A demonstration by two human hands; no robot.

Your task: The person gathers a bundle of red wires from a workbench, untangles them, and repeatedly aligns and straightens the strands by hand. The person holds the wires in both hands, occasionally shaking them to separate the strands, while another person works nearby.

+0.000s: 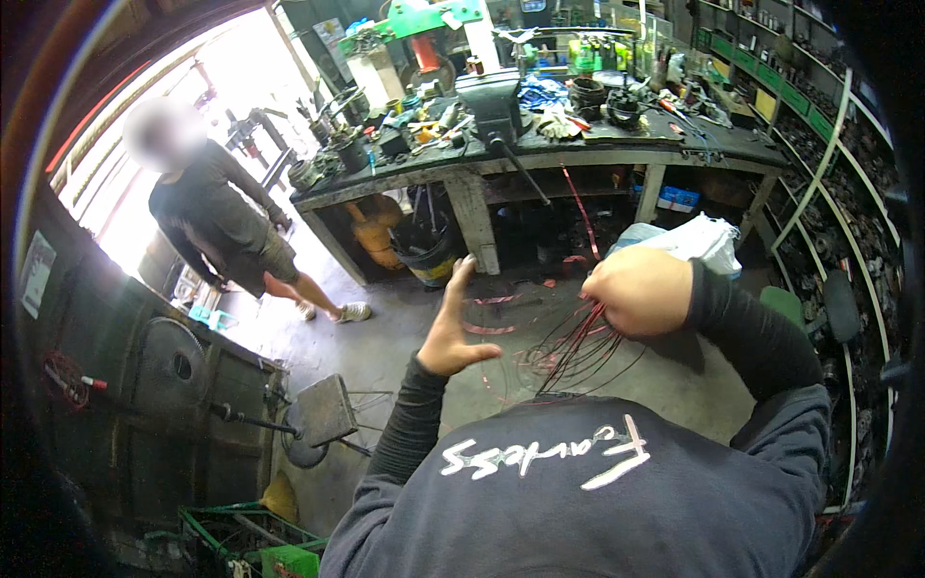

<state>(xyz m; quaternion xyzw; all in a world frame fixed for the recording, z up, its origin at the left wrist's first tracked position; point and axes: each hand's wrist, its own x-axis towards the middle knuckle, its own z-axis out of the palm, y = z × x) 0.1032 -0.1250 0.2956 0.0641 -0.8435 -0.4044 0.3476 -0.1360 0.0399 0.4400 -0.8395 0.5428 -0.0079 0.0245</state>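
My right hand (639,292) is closed around a bundle of thin red and dark wires (574,343), whose looped lengths hang below the fist in front of my shirt. A narrow shiny red strip (579,206) reaches from the fist up towards the workbench; whether the fist grips it or it lies behind is unclear. My left hand (455,329) is raised, holding nothing, with thumb and fingers apart, to the left of the bundle. More red strips (491,329) show beyond it, near the floor.
Ahead stands a cluttered workbench (672,147) with a bench vise (489,105). Below are a black bucket (426,260) and a white plastic bag (697,238). A person (224,217) stands left by the bright doorway. A stool (325,410) is at left; loaded shelves (831,180) line the right.
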